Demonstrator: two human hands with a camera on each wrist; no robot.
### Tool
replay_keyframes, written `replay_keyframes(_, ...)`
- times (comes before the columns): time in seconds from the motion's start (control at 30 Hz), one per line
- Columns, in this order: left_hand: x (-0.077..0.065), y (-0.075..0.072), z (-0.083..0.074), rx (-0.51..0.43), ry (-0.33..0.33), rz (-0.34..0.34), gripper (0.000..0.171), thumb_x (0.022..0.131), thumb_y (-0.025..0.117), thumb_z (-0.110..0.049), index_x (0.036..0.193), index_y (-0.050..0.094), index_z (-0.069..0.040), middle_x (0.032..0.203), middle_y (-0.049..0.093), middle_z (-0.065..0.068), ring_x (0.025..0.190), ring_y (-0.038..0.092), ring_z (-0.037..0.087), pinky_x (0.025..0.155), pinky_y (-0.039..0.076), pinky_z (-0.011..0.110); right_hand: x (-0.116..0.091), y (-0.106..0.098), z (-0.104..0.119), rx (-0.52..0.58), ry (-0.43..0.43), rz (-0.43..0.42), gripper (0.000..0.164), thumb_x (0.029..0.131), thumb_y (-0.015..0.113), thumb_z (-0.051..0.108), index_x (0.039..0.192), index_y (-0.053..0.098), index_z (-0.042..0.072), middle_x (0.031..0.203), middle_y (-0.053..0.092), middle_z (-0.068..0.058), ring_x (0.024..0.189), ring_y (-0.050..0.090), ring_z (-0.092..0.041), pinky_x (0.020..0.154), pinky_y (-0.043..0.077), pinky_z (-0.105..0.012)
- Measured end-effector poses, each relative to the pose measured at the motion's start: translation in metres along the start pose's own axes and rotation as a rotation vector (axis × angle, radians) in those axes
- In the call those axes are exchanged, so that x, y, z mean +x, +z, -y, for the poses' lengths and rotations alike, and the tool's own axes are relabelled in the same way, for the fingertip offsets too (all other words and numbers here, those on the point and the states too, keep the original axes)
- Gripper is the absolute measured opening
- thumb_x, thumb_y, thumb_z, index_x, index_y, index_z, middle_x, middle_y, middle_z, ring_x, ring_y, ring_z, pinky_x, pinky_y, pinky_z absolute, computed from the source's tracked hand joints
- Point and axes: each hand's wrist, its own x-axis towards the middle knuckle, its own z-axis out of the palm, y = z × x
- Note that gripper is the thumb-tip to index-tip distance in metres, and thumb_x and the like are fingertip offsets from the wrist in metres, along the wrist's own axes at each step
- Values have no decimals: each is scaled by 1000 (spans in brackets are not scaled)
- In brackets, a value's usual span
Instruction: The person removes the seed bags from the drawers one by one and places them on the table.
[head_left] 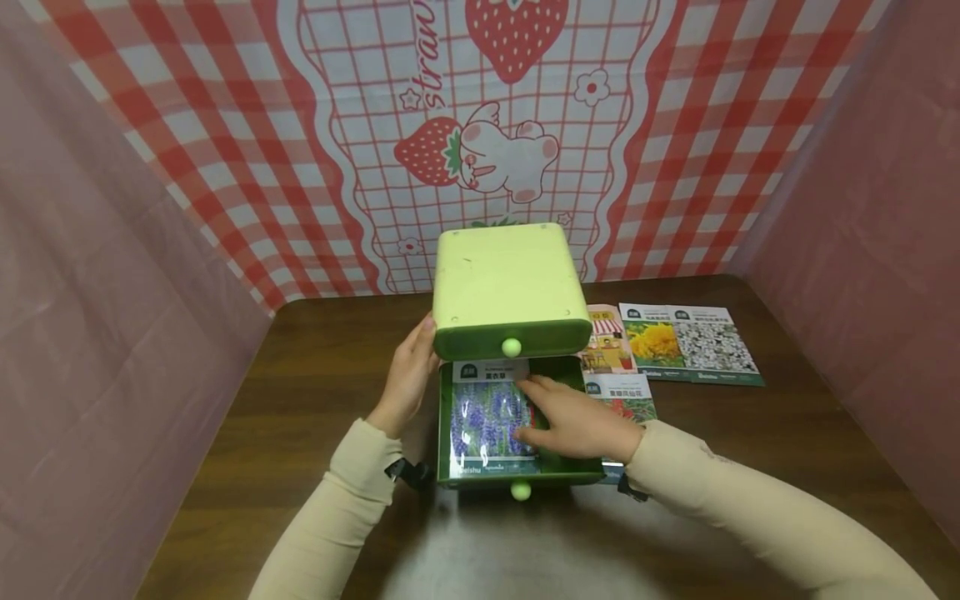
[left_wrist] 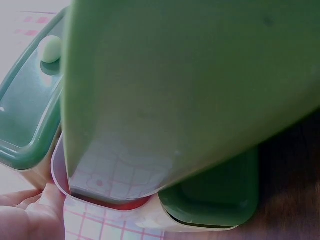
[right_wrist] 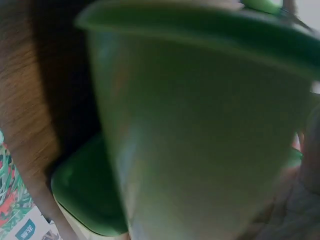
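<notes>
A small pale-green cabinet [head_left: 510, 275] with dark green drawers stands on the table. Its middle drawer [head_left: 562, 477] is pulled out, and a seed packet [head_left: 487, 421] with purple flowers lies inside against the left wall. My right hand [head_left: 585, 421] reaches into this drawer, thumb and fingertips spread at the packet's right edge. A bit of red shows beside the packet under that hand. My left hand [head_left: 405, 375] rests against the cabinet's left side with straight fingers. In the left wrist view, its fingers [left_wrist: 32, 215] touch the cabinet edge; in the right wrist view the drawer wall [right_wrist: 200, 135] hides most of the work.
Right of the cabinet lie a yellow-flower packet [head_left: 652, 343], a white-flower packet [head_left: 716, 346], an illustrated card [head_left: 609, 342] and a red-flower packet [head_left: 633, 396]. The bottom drawer [left_wrist: 215, 192] is closed. A checked strawberry cloth [head_left: 510, 150] hangs behind.
</notes>
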Motion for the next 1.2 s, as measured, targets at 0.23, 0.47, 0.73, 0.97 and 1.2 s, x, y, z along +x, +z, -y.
replay_keyframes(0.23,-1,1,0,3,-7,-9,59,106,37,-41,152,33,-4,159,32,11,145,36,26,118,36,40,5,12,1,-152,-41,16,87,88,68,47,149,33,-5,152,30,-35,140,33,-49,116,34,-58)
replay_keyframes(0.47,-1,2,-1,0,-8,-14,59,106,38,-42,152,34,-5,159,33,10,145,36,26,118,36,41,7,17,3,-137,-52,21,86,89,69,45,150,33,-4,153,25,-36,143,26,-51,118,28,-60)
replay_keyframes(0.73,1,0,2,18,5,-2,64,104,39,-48,152,34,-7,159,32,9,146,35,25,119,34,42,8,19,3,-130,-53,22,85,89,68,44,150,32,-4,156,22,-33,145,24,-49,120,27,-57)
replay_keyframes(0.97,1,0,4,11,0,-7,64,104,39,-48,152,33,-5,159,32,10,145,35,25,118,36,40,6,17,6,-43,-47,-25,80,90,68,36,148,35,-6,153,26,-35,143,28,-49,119,29,-57)
replay_keyframes(1.2,1,0,2,-6,4,-5,62,104,39,-45,151,34,-5,159,32,10,145,36,26,118,36,40,4,9,5,146,13,-49,74,93,65,35,150,33,-1,154,31,-29,135,44,-43,111,41,-56)
